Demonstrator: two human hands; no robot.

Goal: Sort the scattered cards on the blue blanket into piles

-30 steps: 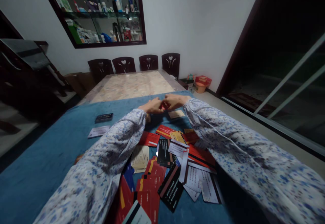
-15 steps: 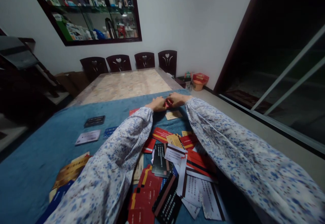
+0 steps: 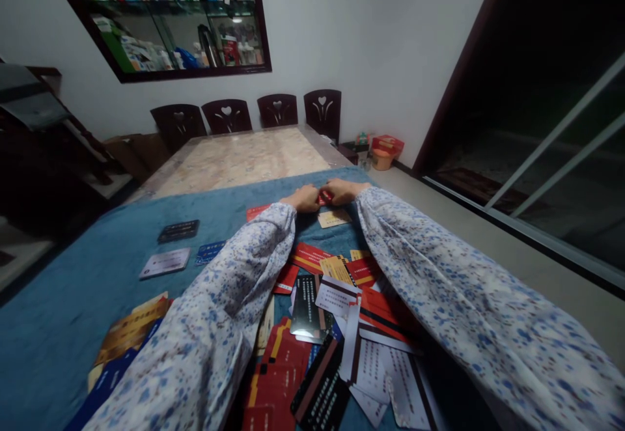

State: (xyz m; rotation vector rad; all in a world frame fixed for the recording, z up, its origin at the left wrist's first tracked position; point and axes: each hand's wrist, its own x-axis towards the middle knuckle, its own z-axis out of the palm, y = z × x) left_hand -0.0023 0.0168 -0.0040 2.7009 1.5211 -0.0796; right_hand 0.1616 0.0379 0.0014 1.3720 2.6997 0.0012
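Blue cloth (image 3: 73, 301) covers the near end of a long bench (image 3: 244, 157), with four chairs (image 3: 277, 109) against the far wall. Both arms stretch out to the cloth's far edge, where the left hand (image 3: 305, 198) and right hand (image 3: 343, 191) meet. Between them is a small red card (image 3: 323, 198), and each grip looks pinched shut on it, just above the cloth. A tan card (image 3: 334, 218) lies just beside the hands, on the near side. A loose pile (image 3: 336, 314) of red, black and white cards lies between the sleeves, well short of the hands. A black card (image 3: 178, 230) and a pale card (image 3: 165, 262) lie singly to the left. The step in hand seems to be handling this one card. Setting it down would call for a light pinch and a bare patch of cloth.
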